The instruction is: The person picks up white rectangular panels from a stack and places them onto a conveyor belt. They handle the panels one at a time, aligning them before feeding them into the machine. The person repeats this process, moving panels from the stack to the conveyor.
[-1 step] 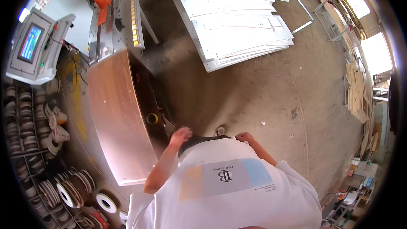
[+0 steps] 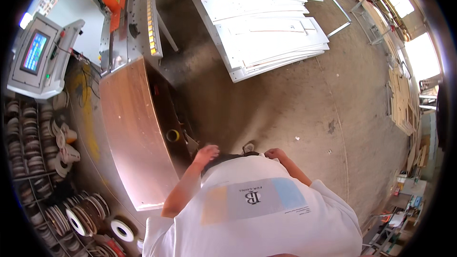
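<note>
My left hand [image 2: 207, 153] hangs at waist height beside the right-hand side of a brown wooden cabinet [image 2: 131, 128]. Its fingers are loosely curled, and nothing shows in them. At the other side of my waist, my right hand [image 2: 274, 153] is closed near the hem of my white shirt [image 2: 285, 231], with no object visible in it. A roll of yellow tape [image 2: 173, 135] sits in the cabinet's open side, close to my left hand. The inside of the cabinet is dark and partly hidden.
White panels [image 2: 271, 43] lie stacked ahead. A long machine [image 2: 126, 28] with an orange guard stands beyond the cabinet, its control screen [image 2: 34, 52] at far left. Rolls of edging [image 2: 78, 219] fill a rack at lower left. Wooden boards [image 2: 401, 104] line the right side.
My view has shifted very slightly, and my left hand sits a little farther right and lower. Nothing has been picked up or put down.
</note>
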`<state>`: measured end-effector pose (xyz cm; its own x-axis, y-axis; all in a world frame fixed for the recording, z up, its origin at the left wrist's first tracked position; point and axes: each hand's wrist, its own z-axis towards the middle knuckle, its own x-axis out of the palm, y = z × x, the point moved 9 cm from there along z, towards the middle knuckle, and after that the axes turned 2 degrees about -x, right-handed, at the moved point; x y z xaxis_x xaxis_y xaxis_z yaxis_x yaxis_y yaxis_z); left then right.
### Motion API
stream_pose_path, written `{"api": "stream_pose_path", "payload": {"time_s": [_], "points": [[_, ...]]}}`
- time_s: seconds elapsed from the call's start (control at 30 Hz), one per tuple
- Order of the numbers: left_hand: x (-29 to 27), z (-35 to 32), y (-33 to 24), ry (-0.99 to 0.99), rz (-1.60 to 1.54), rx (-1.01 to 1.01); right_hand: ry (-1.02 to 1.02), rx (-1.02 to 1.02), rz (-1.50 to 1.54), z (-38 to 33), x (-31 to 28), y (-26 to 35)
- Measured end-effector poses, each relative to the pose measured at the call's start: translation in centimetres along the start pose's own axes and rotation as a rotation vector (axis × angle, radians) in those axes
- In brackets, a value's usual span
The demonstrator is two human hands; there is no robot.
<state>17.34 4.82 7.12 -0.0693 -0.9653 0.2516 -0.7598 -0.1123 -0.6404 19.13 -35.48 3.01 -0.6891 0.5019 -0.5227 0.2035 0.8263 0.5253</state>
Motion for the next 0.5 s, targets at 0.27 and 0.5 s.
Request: {"api": "stream_pose_path", "payload": {"time_s": [0.27,0.5], "points": [[-1.5,-0.9,-7.5,-0.053,0.765,0.237,-0.234,0.227,0.014,-2.4,-2.9,5.0],[-7.3,0.1,-5.2,-0.073,0.744,0.141,-0.180,0.155,-0.010,-0.3,1.8,-0.3]]}}
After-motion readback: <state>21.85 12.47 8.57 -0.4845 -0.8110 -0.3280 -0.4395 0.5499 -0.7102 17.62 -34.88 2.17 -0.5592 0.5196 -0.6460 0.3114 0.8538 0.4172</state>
